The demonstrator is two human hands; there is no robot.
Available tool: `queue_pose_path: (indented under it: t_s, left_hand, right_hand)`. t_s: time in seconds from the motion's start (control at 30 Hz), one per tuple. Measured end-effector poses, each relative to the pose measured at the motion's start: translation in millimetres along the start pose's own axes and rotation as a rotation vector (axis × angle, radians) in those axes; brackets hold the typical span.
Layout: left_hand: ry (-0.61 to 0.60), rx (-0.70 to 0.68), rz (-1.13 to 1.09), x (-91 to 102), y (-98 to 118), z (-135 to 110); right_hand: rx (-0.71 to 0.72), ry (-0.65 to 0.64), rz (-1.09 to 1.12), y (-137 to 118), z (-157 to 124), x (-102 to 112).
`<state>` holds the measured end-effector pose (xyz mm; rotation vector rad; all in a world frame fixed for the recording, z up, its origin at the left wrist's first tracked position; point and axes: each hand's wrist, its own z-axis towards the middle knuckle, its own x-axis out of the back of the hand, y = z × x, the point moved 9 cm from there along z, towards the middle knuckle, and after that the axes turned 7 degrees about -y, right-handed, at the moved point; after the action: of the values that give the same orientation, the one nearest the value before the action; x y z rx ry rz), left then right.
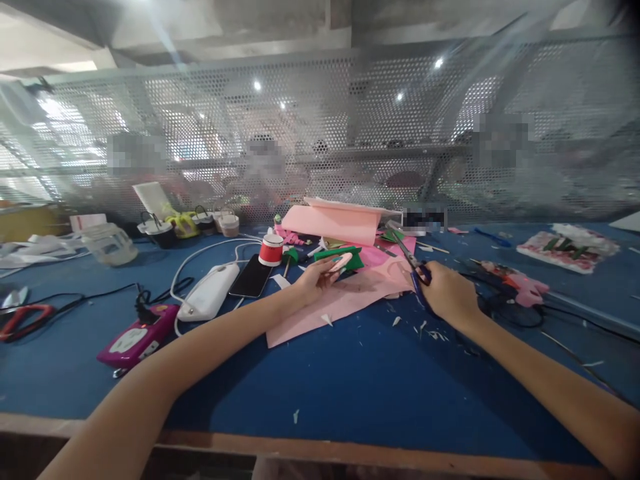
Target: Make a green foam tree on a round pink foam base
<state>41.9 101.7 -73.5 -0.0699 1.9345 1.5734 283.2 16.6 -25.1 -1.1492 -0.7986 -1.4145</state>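
My left hand [316,281] is closed on a small pale pink piece [342,262], likely paper or foam, pinched at the fingertips. In my right hand [450,293] are scissors [407,253] with dark blue handles, their blades pointing up and to the left, apart from the pink piece. Beneath both hands lies a large light pink sheet [300,320] with an uneven edge. Just behind my left fingers is a folded green piece [354,259], and brighter pink sheets [373,255] lie between the hands.
A phone [251,276], red-and-white spool [271,251], white power strip [209,292] and purple box [139,337] stand left, with cables around them. A pink glue gun [523,283] lies right. Rolled pink sheets [330,223] sit before the perforated metal screen [300,133]. Small white scraps dot the blue table [350,393].
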Motion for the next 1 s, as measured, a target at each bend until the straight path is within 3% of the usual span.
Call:
queue_pose_path:
  t_s: [0.13, 0.3, 0.5, 0.57, 0.67, 0.73, 0.83, 1.0]
  left_hand:
    - [-0.004, -0.01, 0.103, -0.5, 1, -2]
    - [-0.137, -0.135, 0.404, -15.9, 5, -7]
    - [-0.335, -0.44, 1.355, -61.8, 1, -40]
    - [-0.3, -0.473, 1.524, -65.9, 0, -46]
    - [-0.201, -0.402, 1.609, -58.3, -1, -44]
    - [-0.178, -0.44, 1.656, -57.6, 1, -44]
    - [-0.2, -0.535, 1.714, -59.9, 3, -43]
    - [-0.299, -0.468, 1.644, -55.4, -3, -34]
  right_hand:
    - [0.028, -0.001, 0.005, -4, 0, -2]
    - [-0.018, 0.014, -0.004, 5, 4, -1]
    - [-0.103, 0.007, -0.038, 27, 12, -6]
    - [-0.108, -0.017, -0.039, 30, 15, -12]
    - [-0.125, -0.055, -0.025, 32, 18, -19]
    - [-0.142, -0.076, -0.006, 34, 19, -22]
    - [-0.143, -0.087, 0.037, 38, 21, -27]
    - [-0.071, -0.071, 0.09, 40, 26, -30]
